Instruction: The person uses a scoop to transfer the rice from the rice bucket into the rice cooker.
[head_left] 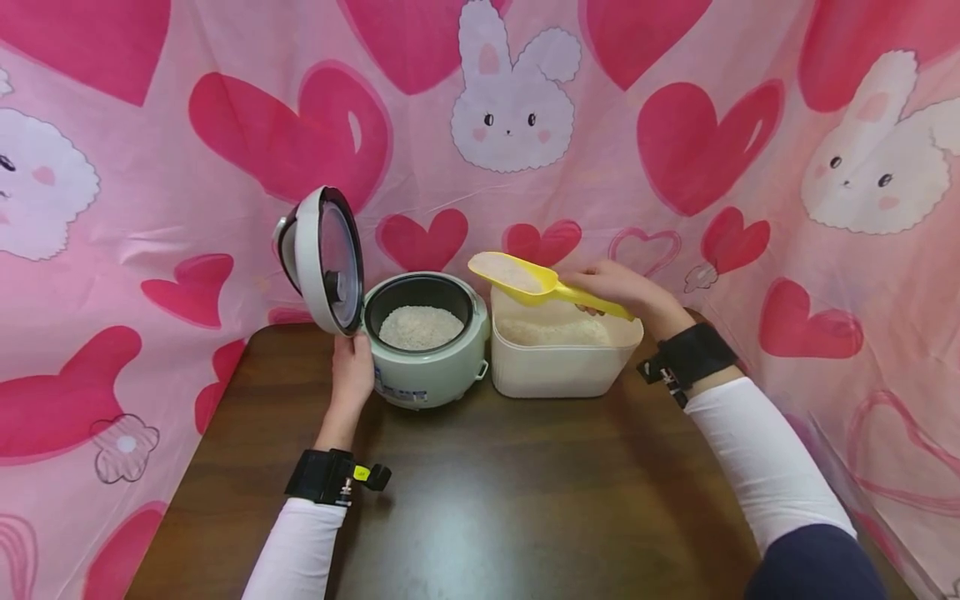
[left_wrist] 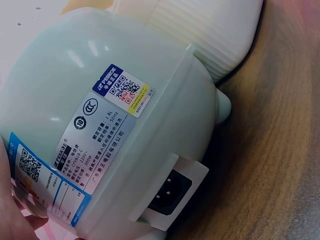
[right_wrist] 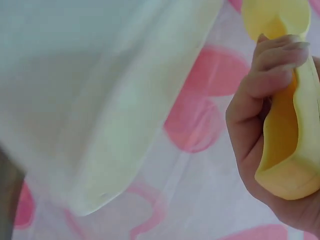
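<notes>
The right hand (head_left: 626, 293) curls its fingers (right_wrist: 272, 60) round the handle of a yellow plastic scoop (head_left: 525, 277), gripping it firmly; the scoop is smooth and shallow, its bowl heaped with white rice grains and held level above the gap between the rice cooker (head_left: 423, 342) and the storage container (head_left: 562, 354). The left hand (head_left: 351, 371) rests against the cooker's left side just below the raised lid (head_left: 324, 258), fingers fairly straight and pressed to the casing rather than wrapped round anything. The cooker is a small, rounded, pale green appliance with a glossy shell, a dark inner pot partly filled with grainy white rice, and printed labels and a power socket on its lower wall, seen close in the left wrist view. Its round lid stands hinged upright on the left. The container, touching or just beside the cooker's right side, is cream plastic with ribbed walls and holds more rice. Both stand at the far edge of a dark, polished wooden table (head_left: 480, 500), before a pink fabric backdrop (head_left: 675, 150) printed with hearts and rabbits
</notes>
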